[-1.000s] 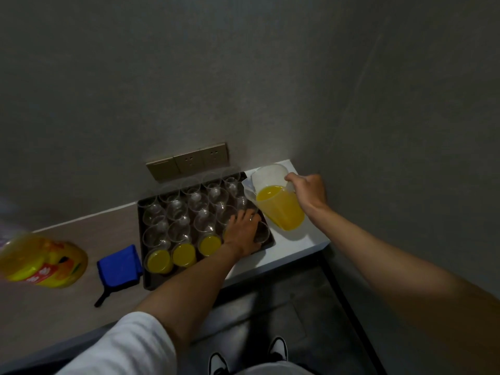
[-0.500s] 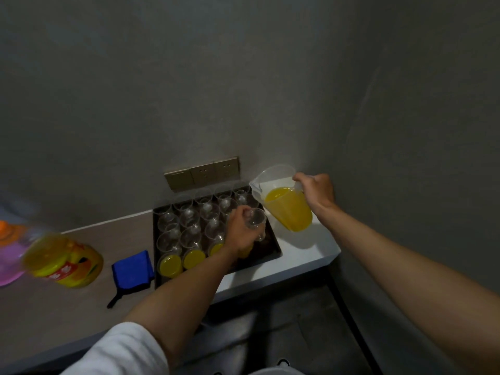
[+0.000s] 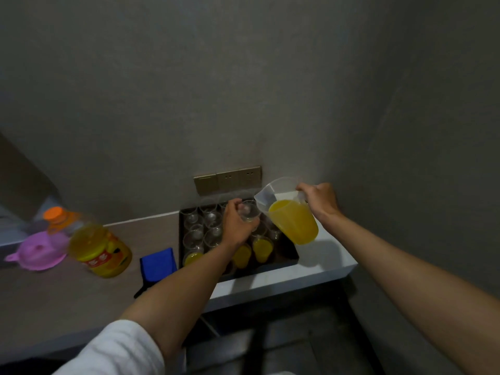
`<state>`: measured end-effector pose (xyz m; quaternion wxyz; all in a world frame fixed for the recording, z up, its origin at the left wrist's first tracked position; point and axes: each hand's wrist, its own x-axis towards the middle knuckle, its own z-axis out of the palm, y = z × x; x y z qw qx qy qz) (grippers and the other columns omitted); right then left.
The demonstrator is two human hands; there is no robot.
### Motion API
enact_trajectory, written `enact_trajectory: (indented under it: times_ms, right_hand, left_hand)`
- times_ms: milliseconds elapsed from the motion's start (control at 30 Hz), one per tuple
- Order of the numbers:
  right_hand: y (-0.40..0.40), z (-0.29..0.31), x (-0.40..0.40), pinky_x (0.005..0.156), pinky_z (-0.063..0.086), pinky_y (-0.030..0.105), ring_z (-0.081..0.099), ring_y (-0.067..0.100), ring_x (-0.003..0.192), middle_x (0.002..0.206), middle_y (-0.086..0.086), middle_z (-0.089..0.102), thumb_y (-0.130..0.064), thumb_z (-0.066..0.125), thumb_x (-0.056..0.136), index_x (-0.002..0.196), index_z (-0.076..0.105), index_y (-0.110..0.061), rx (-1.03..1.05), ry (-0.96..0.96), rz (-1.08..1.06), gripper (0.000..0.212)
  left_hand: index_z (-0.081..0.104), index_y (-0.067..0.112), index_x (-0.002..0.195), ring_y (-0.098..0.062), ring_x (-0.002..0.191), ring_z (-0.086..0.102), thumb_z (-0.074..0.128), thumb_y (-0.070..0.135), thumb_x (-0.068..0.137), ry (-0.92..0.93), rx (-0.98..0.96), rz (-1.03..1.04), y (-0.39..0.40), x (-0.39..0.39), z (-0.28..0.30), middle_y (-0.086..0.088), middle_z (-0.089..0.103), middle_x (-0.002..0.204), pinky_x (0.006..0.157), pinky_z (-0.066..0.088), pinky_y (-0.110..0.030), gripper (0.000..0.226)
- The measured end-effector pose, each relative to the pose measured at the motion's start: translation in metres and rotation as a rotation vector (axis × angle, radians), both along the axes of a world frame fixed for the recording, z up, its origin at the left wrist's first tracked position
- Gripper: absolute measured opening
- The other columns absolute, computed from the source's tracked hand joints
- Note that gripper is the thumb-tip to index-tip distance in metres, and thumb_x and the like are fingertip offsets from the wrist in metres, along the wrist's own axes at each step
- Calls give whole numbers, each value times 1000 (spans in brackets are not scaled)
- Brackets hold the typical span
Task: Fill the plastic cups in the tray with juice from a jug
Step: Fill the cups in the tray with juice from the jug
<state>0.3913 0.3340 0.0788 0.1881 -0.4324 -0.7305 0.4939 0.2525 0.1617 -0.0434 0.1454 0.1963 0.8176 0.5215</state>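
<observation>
My left hand [image 3: 238, 226] grips an empty cup [image 3: 250, 211] lifted above the tray [image 3: 289, 257]; my right hand [image 3: 320, 200] holds the jug [image 3: 293, 217], tilted, at the cup's three o'clock. I judge juice could overshoot the small rim and splash the bench [image 3: 324, 266].

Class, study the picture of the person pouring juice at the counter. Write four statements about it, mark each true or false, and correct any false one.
1. The right hand holds the clear plastic jug of orange juice by its handle. True.
2. The left hand lies flat on the dark tray. False: it holds a clear plastic cup lifted toward the jug's spout.
3. A folded blue cloth lies left of the tray. True.
4. Every cup in the tray holds juice. False: only some near-row cups are yellow; the rest look empty.
</observation>
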Motion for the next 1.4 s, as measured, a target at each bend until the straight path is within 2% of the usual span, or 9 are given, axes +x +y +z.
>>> enact_trajectory:
  times_ms: [100,200,400,633,733,833,1000,1400]
  right_hand:
    - [-11,-1,-6,63,46,40,60,25,62,61,4,65,-47,69,77,69,71,-3,20,-48,32,45]
    - [-25,1,-10,64,44,37,59,25,64,63,4,64,-51,65,76,66,68,-10,39,-76,99,43]
    - [-45,4,-18,67,47,39,62,28,68,67,5,66,-57,62,71,66,67,-15,85,-114,151,43]
    - [-58,9,-24,65,47,36,61,26,65,67,5,66,-56,64,82,66,66,-14,197,-179,199,45]
    - [-62,10,-24,63,45,36,57,23,60,61,2,61,-59,61,82,60,60,-19,212,-180,224,46]
    - [-65,13,-23,63,41,34,50,21,58,59,1,55,-53,63,89,58,54,-21,239,-184,246,45]
    - [-66,14,-25,64,42,34,52,21,60,60,1,57,-52,62,91,60,57,-20,274,-206,267,44]
    - [-73,22,-25,60,39,30,52,19,57,58,-2,56,-54,61,92,57,55,-20,372,-281,311,49]
  left_hand:
    - [46,32,129,-14,114,60,93,35,65,7,14,8,-14,0,3,1,57,130,95,57,-38,80]
    - [50,21,129,-15,115,58,94,30,67,31,39,5,-28,1,11,-2,58,130,97,54,-33,77]
    - [49,25,124,-14,112,60,92,17,68,14,64,-7,-52,-3,13,3,63,120,95,54,-32,71]
    - [51,25,124,-8,110,60,95,25,66,37,48,-32,-67,-9,12,9,62,118,94,54,-28,72]
    - [51,24,125,-10,112,60,94,22,68,45,46,-49,-70,-8,13,10,61,118,95,54,-30,71]
    - [52,21,126,-13,117,59,93,19,69,44,49,-69,-71,-7,12,3,62,126,100,54,-37,71]
    - [52,23,125,-13,121,57,92,19,69,38,46,-96,-71,-4,12,3,61,130,102,53,-41,69]
    - [53,18,127,-13,120,57,92,20,70,12,47,-116,-69,1,13,3,60,130,101,53,-36,69]
